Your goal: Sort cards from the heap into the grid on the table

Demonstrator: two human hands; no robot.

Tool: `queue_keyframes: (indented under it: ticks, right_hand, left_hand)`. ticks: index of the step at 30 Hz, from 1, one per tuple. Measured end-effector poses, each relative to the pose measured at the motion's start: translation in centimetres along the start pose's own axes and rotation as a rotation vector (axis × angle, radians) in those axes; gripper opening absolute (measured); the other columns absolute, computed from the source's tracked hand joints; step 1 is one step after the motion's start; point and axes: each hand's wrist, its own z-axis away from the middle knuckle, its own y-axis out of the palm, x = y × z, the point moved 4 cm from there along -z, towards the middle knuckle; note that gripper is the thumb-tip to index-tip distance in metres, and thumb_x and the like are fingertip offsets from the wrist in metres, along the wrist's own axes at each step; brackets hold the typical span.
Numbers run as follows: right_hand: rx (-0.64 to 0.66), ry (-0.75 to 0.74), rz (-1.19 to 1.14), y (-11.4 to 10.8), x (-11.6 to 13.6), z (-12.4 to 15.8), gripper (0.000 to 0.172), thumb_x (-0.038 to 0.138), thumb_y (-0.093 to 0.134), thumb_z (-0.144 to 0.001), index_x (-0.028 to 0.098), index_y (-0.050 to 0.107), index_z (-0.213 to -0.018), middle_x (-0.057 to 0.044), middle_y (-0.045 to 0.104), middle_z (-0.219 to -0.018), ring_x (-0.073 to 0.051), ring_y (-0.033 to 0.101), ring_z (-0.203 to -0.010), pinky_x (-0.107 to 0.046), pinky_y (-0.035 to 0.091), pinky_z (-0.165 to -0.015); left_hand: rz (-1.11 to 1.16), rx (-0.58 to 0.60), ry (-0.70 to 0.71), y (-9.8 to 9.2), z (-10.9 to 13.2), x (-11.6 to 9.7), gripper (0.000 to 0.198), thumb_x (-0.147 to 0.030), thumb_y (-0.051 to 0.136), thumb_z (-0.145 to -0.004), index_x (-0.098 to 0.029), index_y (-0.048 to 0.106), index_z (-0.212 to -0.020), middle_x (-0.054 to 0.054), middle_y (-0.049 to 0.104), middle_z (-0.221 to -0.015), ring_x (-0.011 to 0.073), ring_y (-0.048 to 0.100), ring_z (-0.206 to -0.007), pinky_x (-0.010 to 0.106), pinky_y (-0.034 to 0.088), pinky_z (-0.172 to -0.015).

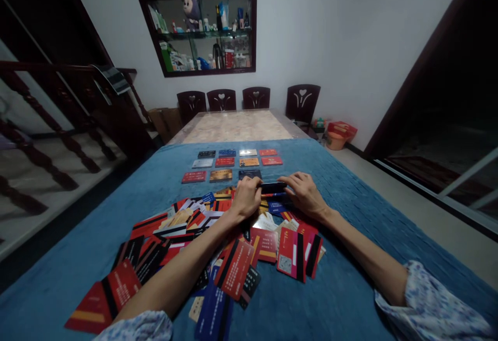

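Observation:
My left hand and my right hand grip a dark card by its two short ends, low over the near side of the table. Whether it is one card or a thin stack, I cannot tell. Just beyond my left fingers lies a dark blue card, partly covered by them. It belongs to neat rows of cards that include a gold card and a red card. Under and around my forearms spreads a loose, overlapping heap of cards, among them a red striped card and a blue card.
A blue cloth covers the near part of the table; its marble-patterned top shows at the far end. Dark chairs stand behind it. A wooden railing runs at left, and an orange bucket sits on the floor at right.

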Motion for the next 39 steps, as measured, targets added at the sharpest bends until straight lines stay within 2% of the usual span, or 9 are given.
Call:
queue_keyframes:
  ticks: [3, 16, 25, 30, 34, 39]
  right_hand:
    - [-0.006, -0.008, 0.029, 0.1, -0.1, 0.1, 0.040, 0.015, 0.048, -0.092, 0.021, 0.056, -0.130, -0.009, 0.069, -0.100, -0.024, 0.054, -0.093, -0.040, 0.037, -0.087]
    - [-0.049, -0.030, 0.114, 0.2, 0.4, -0.4, 0.038, 0.016, 0.053, -0.084, 0.017, 0.054, -0.122, -0.012, 0.062, -0.108, -0.026, 0.053, -0.099, -0.042, 0.037, -0.092]
    - [-0.059, -0.055, 0.187, 0.1, 0.9, -0.9, 0.033, 0.017, 0.052, -0.085, 0.015, 0.055, -0.118, -0.012, 0.062, -0.104, -0.026, 0.053, -0.096, -0.039, 0.036, -0.087]
    - [-0.031, -0.006, 0.178, 0.0, 0.5, -1.0, 0.037, 0.018, 0.054, -0.083, 0.018, 0.056, -0.120, -0.013, 0.060, -0.110, -0.028, 0.051, -0.098, -0.041, 0.037, -0.086]
    - [-0.037, -0.005, 0.161, -0.3, 0.4, -1.2, 0.038, 0.022, 0.056, -0.085, 0.018, 0.055, -0.122, -0.014, 0.059, -0.113, -0.029, 0.050, -0.101, -0.041, 0.039, -0.085]
    - [-0.043, -0.032, 0.169, -0.7, 0.7, -1.8, 0.035, 0.029, 0.058, -0.087, 0.017, 0.056, -0.121, -0.015, 0.057, -0.114, -0.029, 0.049, -0.100, -0.039, 0.042, -0.081]
  left_hand:
    - [0.008, -0.047, -0.008, -0.2, -0.1, 0.2, 0.016, -0.010, 0.053, -0.088, -0.018, 0.065, -0.095, 0.006, 0.064, -0.092, 0.0201, 0.060, -0.092, 0.034, 0.046, -0.087]
    - [0.038, -0.120, 0.005, -1.0, -0.2, 0.3, 0.014, -0.012, 0.055, -0.087, -0.018, 0.066, -0.094, 0.006, 0.064, -0.088, 0.0196, 0.061, -0.088, 0.032, 0.048, -0.084]
    - [0.023, -0.088, -0.014, -1.3, -0.5, 0.3, 0.015, -0.010, 0.053, -0.086, -0.018, 0.065, -0.092, 0.005, 0.067, -0.088, 0.0203, 0.061, -0.091, 0.033, 0.048, -0.085]
    - [0.038, -0.084, -0.012, -1.7, -0.6, -0.1, 0.023, -0.008, 0.052, -0.085, -0.018, 0.062, -0.103, 0.006, 0.067, -0.093, 0.0198, 0.061, -0.091, 0.033, 0.048, -0.087]
    - [-0.016, -0.073, 0.036, -2.3, -0.6, -0.3, 0.030, -0.005, 0.051, -0.083, -0.019, 0.060, -0.108, 0.006, 0.067, -0.094, 0.0216, 0.060, -0.096, 0.035, 0.047, -0.089]
    - [-0.130, -0.029, 0.144, -2.8, -0.4, -0.6, 0.037, -0.004, 0.048, -0.081, -0.017, 0.057, -0.114, 0.009, 0.066, -0.111, 0.0247, 0.055, -0.107, 0.039, 0.047, -0.094]
